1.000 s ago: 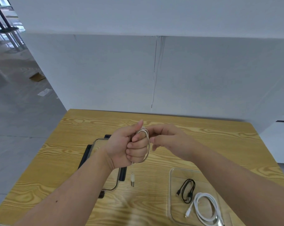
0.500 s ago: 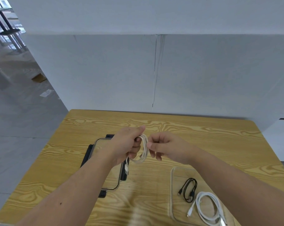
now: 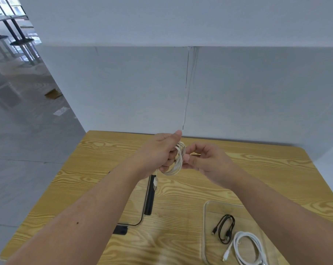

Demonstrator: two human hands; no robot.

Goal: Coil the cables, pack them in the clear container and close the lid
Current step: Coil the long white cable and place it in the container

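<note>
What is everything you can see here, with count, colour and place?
table: 1, yellow wood grain, under everything
container: 1, clear, open, on table at near right
black cable: 1, black, coiled inside container
white cable: 1, white, coiled inside container, nearer than black cable
cream cable: 1, cream, coiled, held above table, plug dangling
lid: 1, clear with black latches, on table at left, partly behind left forearm
wall: 1, pale grey, behind table
hands: 2; left hand grips cream cable, right hand pinches it
</note>
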